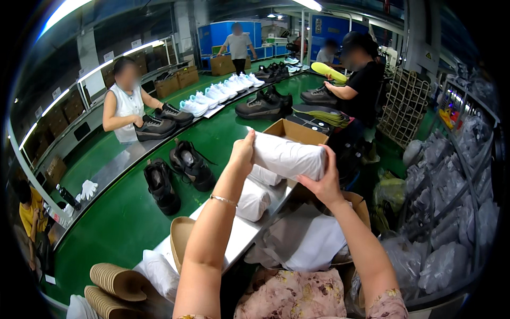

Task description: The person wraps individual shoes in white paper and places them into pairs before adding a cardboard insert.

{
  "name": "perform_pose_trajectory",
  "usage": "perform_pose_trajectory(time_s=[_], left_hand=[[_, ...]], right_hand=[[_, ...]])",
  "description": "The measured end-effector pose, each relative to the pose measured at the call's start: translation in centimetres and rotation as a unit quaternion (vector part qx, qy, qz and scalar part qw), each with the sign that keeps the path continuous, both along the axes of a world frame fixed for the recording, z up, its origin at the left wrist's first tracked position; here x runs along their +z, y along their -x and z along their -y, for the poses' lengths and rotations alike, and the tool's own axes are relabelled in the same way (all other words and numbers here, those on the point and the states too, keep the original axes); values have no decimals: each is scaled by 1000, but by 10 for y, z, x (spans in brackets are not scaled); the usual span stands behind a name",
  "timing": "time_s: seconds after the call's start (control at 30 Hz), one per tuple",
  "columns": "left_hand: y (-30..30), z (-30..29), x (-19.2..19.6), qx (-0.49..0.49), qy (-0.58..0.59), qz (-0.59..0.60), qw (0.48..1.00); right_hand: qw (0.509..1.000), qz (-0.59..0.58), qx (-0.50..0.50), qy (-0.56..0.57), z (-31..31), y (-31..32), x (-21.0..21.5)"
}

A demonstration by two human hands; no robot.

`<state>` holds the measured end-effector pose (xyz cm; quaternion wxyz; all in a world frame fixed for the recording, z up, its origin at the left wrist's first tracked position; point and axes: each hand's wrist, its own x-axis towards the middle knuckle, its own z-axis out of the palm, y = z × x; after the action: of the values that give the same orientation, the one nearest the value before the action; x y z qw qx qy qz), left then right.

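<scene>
Head view: nearest, between seven and eight o'clock, sit stacked tan curved card inserts [114,279]. At the centre, the left hand [244,151] and right hand [325,182] are apart, clamped on opposite ends of a plump white bundle, apparently paper-wrapped [288,156], held raised. Similar white bundles [252,203] lie just below it, at six o'clock. The step in hand looks like handling this one bundle; the next move seems to call for an even two-handed grip. Just beyond, near two o'clock, sits an open brown cardboard box [304,132]; at nine, a pair of black lace-up shoes [161,187] rests on the green tabletop [122,223]. Farther, at eleven, stands a row of white sneakers [219,93], with a co-worker in a white sleeveless top [127,101] at ten.
</scene>
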<state>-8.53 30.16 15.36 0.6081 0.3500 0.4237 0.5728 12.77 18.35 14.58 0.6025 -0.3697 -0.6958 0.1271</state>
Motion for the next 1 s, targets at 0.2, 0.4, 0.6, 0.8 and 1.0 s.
perform_pose_trajectory(time_s=[0.2,0.4,0.6,0.8,1.0], left_hand=[[20,-84,-35,7,-29,-243,969],[26,-140,-93,-43,-25,-372,927],[21,-155,-141,-47,-11,-444,895],[15,-144,-139,-65,-45,-548,833],[30,-125,-87,66,-95,-534,838]], right_hand=[[997,-65,-14,44,-95,28,-65],[990,7,-127,60,-121,53,-114],[980,67,-179,60,-124,66,-149],[977,56,-184,95,-123,61,-167],[966,72,-190,159,-100,37,-145]])
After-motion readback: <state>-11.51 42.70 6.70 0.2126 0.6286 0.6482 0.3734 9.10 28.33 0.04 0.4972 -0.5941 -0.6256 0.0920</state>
